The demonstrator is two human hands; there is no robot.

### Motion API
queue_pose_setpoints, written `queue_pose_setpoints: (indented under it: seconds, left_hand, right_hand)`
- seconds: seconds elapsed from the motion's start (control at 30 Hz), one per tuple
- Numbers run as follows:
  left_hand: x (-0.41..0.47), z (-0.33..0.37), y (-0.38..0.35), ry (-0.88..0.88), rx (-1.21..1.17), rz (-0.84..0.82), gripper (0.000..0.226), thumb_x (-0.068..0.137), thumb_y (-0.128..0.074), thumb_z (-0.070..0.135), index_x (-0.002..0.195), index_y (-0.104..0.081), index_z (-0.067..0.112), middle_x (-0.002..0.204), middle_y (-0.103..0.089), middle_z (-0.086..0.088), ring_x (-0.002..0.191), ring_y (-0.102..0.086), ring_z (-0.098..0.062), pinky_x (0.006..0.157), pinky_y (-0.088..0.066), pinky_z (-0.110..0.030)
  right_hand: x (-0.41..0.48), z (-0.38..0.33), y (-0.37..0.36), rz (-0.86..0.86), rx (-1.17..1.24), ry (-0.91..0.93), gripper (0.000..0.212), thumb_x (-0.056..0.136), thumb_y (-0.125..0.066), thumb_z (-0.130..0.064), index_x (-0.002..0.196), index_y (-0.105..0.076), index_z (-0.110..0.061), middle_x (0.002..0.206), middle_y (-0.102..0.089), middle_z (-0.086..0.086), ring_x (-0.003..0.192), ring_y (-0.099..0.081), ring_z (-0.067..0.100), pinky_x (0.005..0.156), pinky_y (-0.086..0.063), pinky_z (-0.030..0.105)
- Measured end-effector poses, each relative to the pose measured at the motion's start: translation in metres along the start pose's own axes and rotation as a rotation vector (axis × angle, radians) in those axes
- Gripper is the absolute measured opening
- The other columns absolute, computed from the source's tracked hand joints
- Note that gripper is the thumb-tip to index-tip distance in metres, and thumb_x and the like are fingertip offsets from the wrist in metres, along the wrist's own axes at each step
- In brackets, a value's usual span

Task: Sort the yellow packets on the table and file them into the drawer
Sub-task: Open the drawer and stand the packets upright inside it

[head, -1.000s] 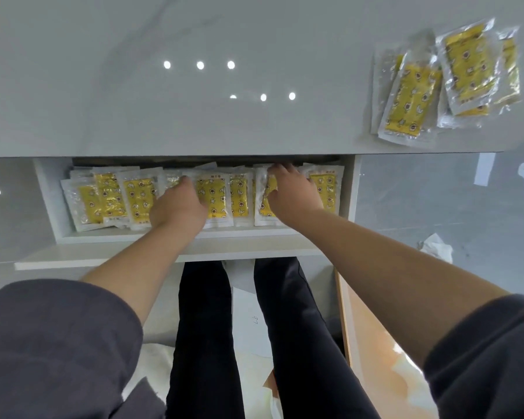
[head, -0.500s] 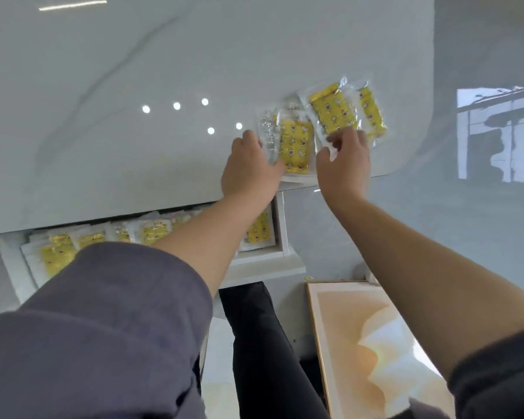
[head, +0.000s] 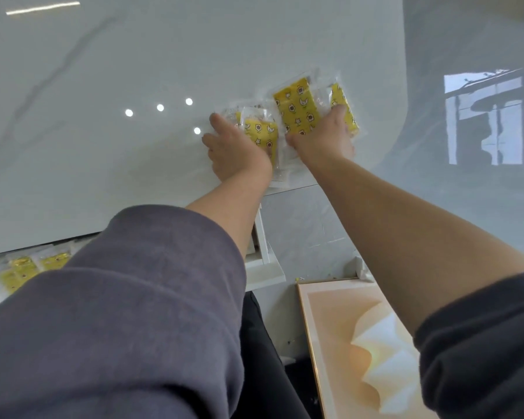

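At about one o'clock from the wearer, near the front right corner of the glossy white desk (head: 103, 131), a small overlapping pile of yellow packets (head: 297, 107) is covered by both hands. A second ago the hands were down in the drawer, tidying the filed row. Half a second ago they were only arriving at this pile, and now both have been laid onto it. The left hand (head: 236, 146) is spread flat with straight fingers, pressed on the pile's nine o'clock side. The right hand (head: 324, 137) is laid over the three o'clock side, fingers stretched forward and thumb set against the edge of the largest packet. Nothing is seen to be pinched or curled round, though what lies under the palms is hidden. The open drawer (head: 263, 237) is seen at eight o'clock below the desk edge, mostly hidden by the left sleeve (head: 118, 297), with filed packets (head: 22, 267) showing at its left end. A framed picture (head: 360, 343) is seen on the floor at five o'clock. The move suggests the drawer row is judged settled and the last batch is being gathered for filing, with a proper grip probably yet to be taken.
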State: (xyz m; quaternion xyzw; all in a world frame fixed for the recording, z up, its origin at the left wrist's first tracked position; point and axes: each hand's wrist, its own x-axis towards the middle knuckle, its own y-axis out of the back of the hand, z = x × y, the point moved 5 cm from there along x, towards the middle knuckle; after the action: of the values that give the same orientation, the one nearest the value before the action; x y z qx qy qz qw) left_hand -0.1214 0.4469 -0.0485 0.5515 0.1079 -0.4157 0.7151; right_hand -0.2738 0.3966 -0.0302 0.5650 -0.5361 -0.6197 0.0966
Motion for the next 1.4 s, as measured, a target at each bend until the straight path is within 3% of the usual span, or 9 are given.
queue_pose_setpoints:
  seconds: [0.27, 0.37, 0.53, 0.63, 0.73, 0.9, 1.1, 1.3, 1.4]
  left_hand:
    - [0.002, -0.037, 0.028, 0.082, -0.404, -0.16, 0.043, 0.08, -0.078, 0.027, 0.109, -0.047, 0.018, 0.1, -0.057, 0.005, 0.085, -0.06, -0.013, 0.063, -0.045, -0.02]
    - [0.007, -0.076, 0.056, 0.047, -0.315, -0.216, 0.026, 0.085, -0.071, 0.031, 0.098, -0.056, 0.015, 0.087, -0.058, 0.006, 0.08, -0.057, -0.011, 0.059, -0.039, -0.02]
    - [0.014, -0.163, 0.11, 0.057, -0.188, -0.336, 0.039, 0.084, -0.072, 0.035, 0.105, -0.054, 0.007, 0.109, -0.06, -0.002, 0.104, -0.054, -0.021, 0.089, -0.043, -0.033]
    - [0.014, -0.216, 0.139, 0.088, -0.166, -0.442, 0.057, 0.074, -0.079, 0.041, 0.119, -0.06, 0.013, 0.122, -0.065, -0.004, 0.113, -0.06, -0.025, 0.1, -0.046, -0.047]
    - [0.012, -0.27, 0.162, 0.106, -0.162, -0.507, 0.031, 0.081, -0.076, 0.024, 0.109, -0.064, 0.018, 0.106, -0.07, 0.002, 0.097, -0.067, -0.017, 0.093, -0.051, -0.04]
    - [0.025, -0.37, 0.204, 0.153, -0.128, -0.358, 0.038, 0.086, -0.072, 0.022, 0.118, -0.052, 0.015, 0.114, -0.063, 0.0, 0.103, -0.061, -0.022, 0.088, -0.049, -0.038]
    - [0.068, -0.448, 0.247, 0.174, -0.205, -0.238, 0.035, 0.088, -0.069, 0.018, 0.117, -0.049, 0.021, 0.117, -0.061, 0.0, 0.105, -0.059, -0.022, 0.089, -0.048, -0.038]
    - [0.125, -0.482, 0.257, 0.14, -0.115, -0.188, 0.037, 0.088, -0.068, 0.018, 0.122, -0.051, 0.017, 0.114, -0.061, -0.002, 0.1, -0.059, -0.023, 0.077, -0.044, -0.033]
    - [0.142, -0.49, 0.254, 0.07, 0.047, -0.169, 0.034, 0.09, -0.065, 0.018, 0.122, -0.053, 0.012, 0.116, -0.061, -0.008, 0.101, -0.058, -0.027, 0.077, -0.041, -0.031]
  right_hand:
    - [-0.015, 0.0, -0.013, -0.025, 0.199, 0.124, 0.033, 0.084, -0.071, -0.031, 0.108, -0.055, -0.017, 0.092, -0.061, -0.008, 0.081, -0.059, 0.013, 0.058, -0.044, 0.023]
    - [-0.043, 0.001, -0.028, -0.1, 0.334, 0.192, 0.029, 0.085, -0.07, -0.031, 0.109, -0.065, -0.016, 0.091, -0.07, -0.008, 0.079, -0.065, 0.006, 0.064, -0.053, 0.023]
    - [-0.115, 0.002, -0.062, -0.228, 0.581, 0.235, 0.008, 0.095, -0.059, -0.029, 0.09, -0.062, -0.023, 0.078, -0.063, -0.011, 0.067, -0.057, -0.006, 0.064, -0.047, 0.012]
    - [-0.156, -0.005, -0.093, -0.322, 0.577, 0.259, 0.013, 0.096, -0.057, -0.029, 0.097, -0.066, -0.02, 0.081, -0.067, -0.012, 0.071, -0.061, -0.005, 0.065, -0.048, 0.013]
    - [-0.189, -0.014, -0.13, -0.393, 0.508, 0.325, 0.015, 0.096, -0.059, -0.027, 0.104, -0.065, -0.016, 0.088, -0.07, -0.01, 0.08, -0.066, 0.001, 0.069, -0.053, 0.018]
    - [-0.239, -0.031, -0.2, -0.456, 0.379, 0.382, 0.026, 0.09, -0.063, -0.034, 0.111, -0.063, -0.018, 0.096, -0.071, -0.005, 0.088, -0.068, 0.011, 0.077, -0.059, 0.035]
    - [-0.285, -0.045, -0.297, -0.639, 0.413, 0.206, 0.032, 0.088, -0.068, -0.021, 0.118, -0.058, -0.016, 0.104, -0.07, -0.004, 0.09, -0.069, 0.009, 0.079, -0.059, 0.031]
    - [-0.302, -0.064, -0.369, -0.627, 0.38, 0.103, 0.088, 0.072, -0.081, -0.042, 0.144, -0.04, -0.016, 0.141, -0.052, 0.006, 0.127, -0.052, 0.025, 0.104, -0.046, 0.047]
    - [-0.301, -0.075, -0.393, -0.606, 0.388, 0.103, 0.09, 0.079, -0.079, -0.035, 0.151, -0.03, -0.015, 0.15, -0.042, 0.007, 0.135, -0.043, 0.027, 0.109, -0.04, 0.045]
